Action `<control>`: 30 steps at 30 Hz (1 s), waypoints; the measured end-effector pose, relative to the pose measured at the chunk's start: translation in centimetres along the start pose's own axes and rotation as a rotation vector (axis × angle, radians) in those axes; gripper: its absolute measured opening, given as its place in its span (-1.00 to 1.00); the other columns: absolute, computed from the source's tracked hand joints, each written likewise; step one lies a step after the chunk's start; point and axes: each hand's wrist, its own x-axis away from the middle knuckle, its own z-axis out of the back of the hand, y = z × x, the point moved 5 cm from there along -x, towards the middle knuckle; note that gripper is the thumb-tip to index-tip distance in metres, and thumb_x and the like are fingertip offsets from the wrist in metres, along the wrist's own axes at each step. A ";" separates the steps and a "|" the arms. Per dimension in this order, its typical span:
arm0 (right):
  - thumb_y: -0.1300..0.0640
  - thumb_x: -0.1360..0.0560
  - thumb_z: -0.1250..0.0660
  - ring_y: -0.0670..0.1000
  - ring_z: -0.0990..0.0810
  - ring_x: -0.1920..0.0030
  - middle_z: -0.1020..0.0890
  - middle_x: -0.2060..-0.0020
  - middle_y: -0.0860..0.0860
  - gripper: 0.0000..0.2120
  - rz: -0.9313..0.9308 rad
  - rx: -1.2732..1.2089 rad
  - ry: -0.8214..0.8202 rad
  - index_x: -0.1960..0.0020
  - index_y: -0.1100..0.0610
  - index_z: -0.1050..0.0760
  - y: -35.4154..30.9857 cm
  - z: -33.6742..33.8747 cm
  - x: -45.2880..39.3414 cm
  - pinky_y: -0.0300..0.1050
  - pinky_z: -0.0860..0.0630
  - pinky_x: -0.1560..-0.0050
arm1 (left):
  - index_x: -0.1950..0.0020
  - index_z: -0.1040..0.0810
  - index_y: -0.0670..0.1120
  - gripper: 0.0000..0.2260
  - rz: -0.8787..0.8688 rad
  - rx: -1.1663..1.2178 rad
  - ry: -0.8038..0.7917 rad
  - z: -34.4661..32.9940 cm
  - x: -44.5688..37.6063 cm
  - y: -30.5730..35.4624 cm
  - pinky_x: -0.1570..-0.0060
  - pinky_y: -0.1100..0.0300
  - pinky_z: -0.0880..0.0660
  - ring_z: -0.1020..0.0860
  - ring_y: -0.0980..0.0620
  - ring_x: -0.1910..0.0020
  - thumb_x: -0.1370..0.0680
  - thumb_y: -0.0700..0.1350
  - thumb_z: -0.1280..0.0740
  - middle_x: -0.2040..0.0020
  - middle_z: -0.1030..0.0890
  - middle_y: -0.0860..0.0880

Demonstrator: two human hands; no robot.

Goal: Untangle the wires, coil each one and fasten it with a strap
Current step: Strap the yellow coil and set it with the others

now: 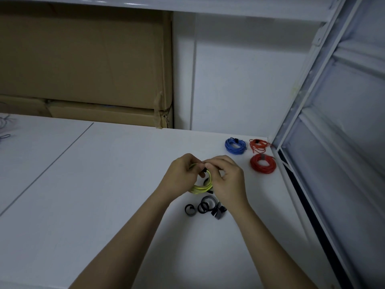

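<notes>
A yellow-green wire coil (pixel 201 187) is held above the white table (pixel 104 184), slightly right of the frame centre. The coil is seen near edge-on, tilted, with its long axis running from upper right to lower left. It is gripped on both sides: the left hand (pixel 181 178) is closed around its left part, and the right hand (pixel 228 180) is closed around its right part. The fingertips of both hands are pinched together at the top of the coil, where a black strap (pixel 205 170) is seen against the wire. Whether the strap is fully fastened cannot be told.

Directly below the hands in the frame, loose black straps (pixel 205 207) are lying on the table, curled into loops and touching one another. About four or five are seen; an exact count cannot be given.

Three finished coils are lying flat at the right of the table near its edge: one blue coil (pixel 235 146), one orange coil (pixel 259 145) just beside it, and one red coil (pixel 263 164) below the orange one. A dark strap is seen on each.

At the far left edge of the frame, thin loose wires (pixel 5 126) are partly visible. Stacked cardboard boxes (pixel 87 69) fill the upper left. No readable writing or label is visible.
</notes>
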 end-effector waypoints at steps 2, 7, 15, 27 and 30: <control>0.34 -0.49 -0.35 -0.14 -0.57 0.12 -0.59 0.17 -0.03 -0.86 -0.070 -0.092 -0.004 0.12 0.16 -0.64 0.3 0.1 0.1 -0.25 -0.51 0.08 | 0.12 -0.52 -0.08 -0.89 0.002 0.070 0.002 -0.1 -0.2 0.2 0.30 0.32 -0.39 -0.51 0.25 0.37 -0.59 -0.14 -0.28 0.27 -0.65 0.07; 0.25 -0.54 -0.33 -0.04 -0.58 0.12 -0.56 0.15 0.08 -0.88 -0.155 -0.263 0.003 0.17 0.19 -0.57 0.3 1.4 0.4 -0.26 -0.50 0.11 | 0.13 -0.55 -0.16 -0.85 -0.031 0.248 -0.075 -1.0 -0.5 1.2 0.34 0.39 -0.41 -0.48 0.21 0.41 -0.60 -0.24 -0.24 0.33 -0.65 0.06; 0.43 -0.42 -0.40 -0.08 -0.63 0.03 -0.65 0.12 -0.02 -0.67 -0.161 -0.305 -0.024 0.11 -0.01 -0.59 0.9 3.9 0.0 -0.29 -0.52 0.09 | 0.13 -0.55 -0.16 -0.85 -0.032 0.410 -0.190 -2.8 -1.2 2.0 0.36 0.39 -0.40 -0.57 0.17 0.35 -0.61 -0.24 -0.24 0.33 -0.65 0.06; 0.39 -0.44 -0.41 -0.05 -0.67 0.03 -0.71 0.12 -0.04 -0.73 -0.277 -0.383 0.196 -0.01 0.07 -0.58 5.3 8.1 0.6 -0.28 -0.55 0.05 | 0.03 -0.61 -0.08 -0.92 -0.323 -0.061 -0.265 -7.3 -3.3 4.5 0.21 0.37 -0.52 -0.61 0.23 0.33 -0.56 -0.21 -0.33 0.31 -0.63 0.11; 0.23 -0.52 -0.37 -0.08 -0.65 -0.02 -0.69 0.05 -0.08 -0.79 -0.340 -0.266 0.216 -0.05 -0.05 -0.61 6.9 8.5 1.7 -0.23 -0.56 0.04 | 0.03 -0.60 -0.12 -0.92 -0.342 -0.056 -0.219 -8.8 -3.7 4.6 0.21 0.34 -0.53 -0.62 0.19 0.31 -0.56 -0.22 -0.31 0.31 -0.63 0.07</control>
